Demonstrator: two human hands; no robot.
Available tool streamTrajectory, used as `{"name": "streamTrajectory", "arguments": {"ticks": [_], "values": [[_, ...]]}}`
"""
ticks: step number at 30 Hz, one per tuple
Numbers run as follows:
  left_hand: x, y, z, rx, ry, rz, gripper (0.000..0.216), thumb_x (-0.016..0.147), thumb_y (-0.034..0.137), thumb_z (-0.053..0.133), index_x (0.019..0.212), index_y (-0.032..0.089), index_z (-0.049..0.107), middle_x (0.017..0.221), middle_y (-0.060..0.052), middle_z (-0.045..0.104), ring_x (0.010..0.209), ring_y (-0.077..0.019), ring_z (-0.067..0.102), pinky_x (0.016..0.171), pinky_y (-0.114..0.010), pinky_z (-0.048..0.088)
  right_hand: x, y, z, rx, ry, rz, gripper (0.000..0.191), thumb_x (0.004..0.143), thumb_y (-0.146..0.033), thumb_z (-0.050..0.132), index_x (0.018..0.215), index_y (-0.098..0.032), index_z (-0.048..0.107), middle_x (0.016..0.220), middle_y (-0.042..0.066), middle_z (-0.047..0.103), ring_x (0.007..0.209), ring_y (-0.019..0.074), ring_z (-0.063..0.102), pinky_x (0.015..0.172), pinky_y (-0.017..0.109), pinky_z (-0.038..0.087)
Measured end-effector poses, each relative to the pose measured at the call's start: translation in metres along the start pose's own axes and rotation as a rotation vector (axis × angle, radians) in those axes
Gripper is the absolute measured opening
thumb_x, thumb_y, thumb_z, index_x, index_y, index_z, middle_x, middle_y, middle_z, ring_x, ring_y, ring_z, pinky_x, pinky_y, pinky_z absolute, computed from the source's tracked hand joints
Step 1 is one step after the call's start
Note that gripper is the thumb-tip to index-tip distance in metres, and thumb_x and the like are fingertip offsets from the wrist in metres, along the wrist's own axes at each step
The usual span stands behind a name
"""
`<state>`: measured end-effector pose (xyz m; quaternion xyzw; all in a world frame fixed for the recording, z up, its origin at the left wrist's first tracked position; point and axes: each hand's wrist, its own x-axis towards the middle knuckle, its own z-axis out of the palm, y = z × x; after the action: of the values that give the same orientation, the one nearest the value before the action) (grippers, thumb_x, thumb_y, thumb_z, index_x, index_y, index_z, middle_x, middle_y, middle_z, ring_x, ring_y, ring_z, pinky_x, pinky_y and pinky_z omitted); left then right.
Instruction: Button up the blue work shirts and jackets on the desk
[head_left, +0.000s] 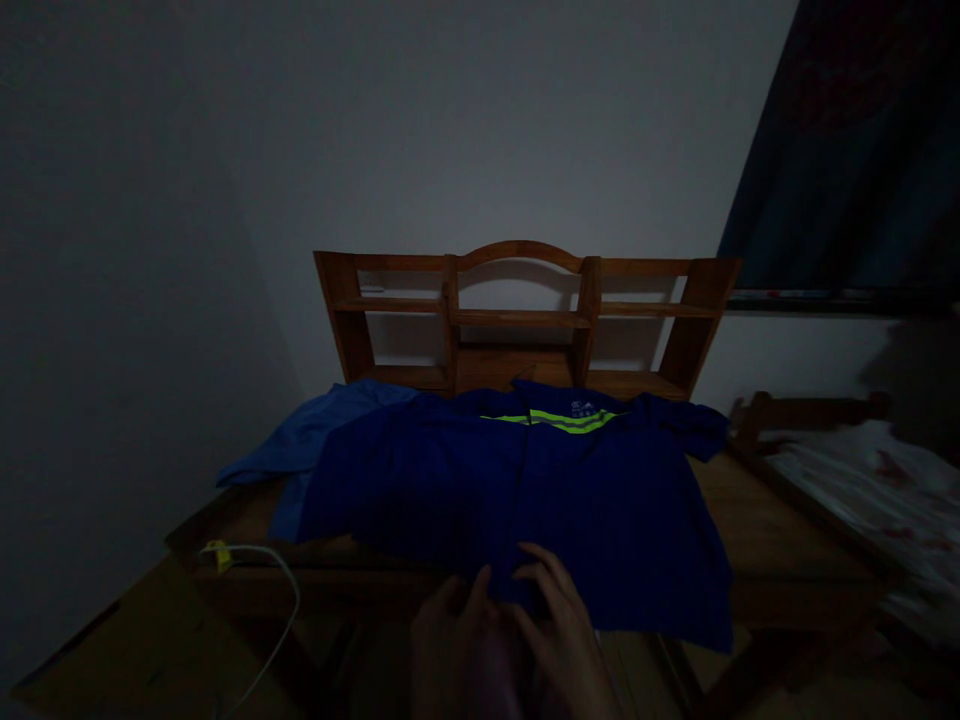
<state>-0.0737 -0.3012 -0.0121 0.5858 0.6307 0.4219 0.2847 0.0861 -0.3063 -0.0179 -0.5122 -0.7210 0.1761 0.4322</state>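
A dark blue shirt (525,480) with yellow-green stripes near its collar lies spread flat on a wooden desk (780,530). A lighter blue garment (307,440) lies under its left side. My left hand (457,640) and my right hand (562,630) are close together at the shirt's near hem, at the desk's front edge. The fingers of both hands are bent and rest on the hem; the dim light hides whether they pinch the cloth.
A wooden shelf unit (517,320) stands at the back of the desk against a pale wall. A white cable (277,590) with a yellow tag hangs over the desk's left front corner. A bed with patterned bedding (877,500) is on the right. A dark curtain (855,150) hangs upper right.
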Motion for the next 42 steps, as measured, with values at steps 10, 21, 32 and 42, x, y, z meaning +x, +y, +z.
{"name": "streamTrajectory", "arguments": {"ticks": [10, 21, 32, 42], "values": [[-0.007, 0.014, 0.019, -0.181, -0.04, -0.012, 0.034, 0.077, 0.049, 0.05, 0.068, 0.019, 0.063, 0.072, -0.008, 0.068, 0.065, -0.0195, 0.063, 0.061, -0.028, 0.048, -0.011, 0.0, 0.009, -0.077, 0.096, -0.034, 0.03, 0.085, -0.011, 0.04, 0.108, -0.024, 0.054, 0.131, 0.007, 0.04, 0.121, 0.0223, 0.039, 0.1, 0.042, 0.037], [-0.014, 0.032, -0.01, -0.024, -0.041, -0.104, 0.033, 0.081, 0.046, 0.043, 0.064, 0.021, 0.057, 0.066, -0.005, 0.066, 0.065, -0.0206, 0.062, 0.059, -0.027, 0.043, -0.004, -0.009, -0.01, 0.081, 0.329, 0.153, 0.011, 0.079, -0.029, 0.06, 0.074, -0.02, 0.055, 0.08, 0.001, 0.056, 0.08, 0.0184, 0.053, 0.076, 0.029, 0.04], [-0.01, 0.032, 0.0, -0.088, -0.109, -0.089, 0.037, 0.074, 0.051, 0.053, 0.059, 0.018, 0.058, 0.061, -0.005, 0.065, 0.06, -0.0196, 0.062, 0.058, -0.027, 0.043, -0.006, -0.001, -0.017, 0.332, 0.296, 0.332, 0.024, 0.08, -0.04, 0.056, 0.087, -0.018, 0.06, 0.081, 0.002, 0.06, 0.075, 0.0171, 0.054, 0.068, 0.025, 0.041], [-0.014, 0.034, 0.014, -0.291, -0.041, -0.067, 0.029, 0.077, 0.044, 0.053, 0.066, 0.017, 0.055, 0.064, -0.002, 0.063, 0.064, -0.0165, 0.06, 0.06, -0.023, 0.044, -0.006, -0.005, -0.022, 0.55, 0.358, 0.485, 0.03, 0.075, -0.041, 0.063, 0.094, -0.018, 0.059, 0.08, 0.001, 0.058, 0.08, 0.0164, 0.054, 0.071, 0.023, 0.043]]}}
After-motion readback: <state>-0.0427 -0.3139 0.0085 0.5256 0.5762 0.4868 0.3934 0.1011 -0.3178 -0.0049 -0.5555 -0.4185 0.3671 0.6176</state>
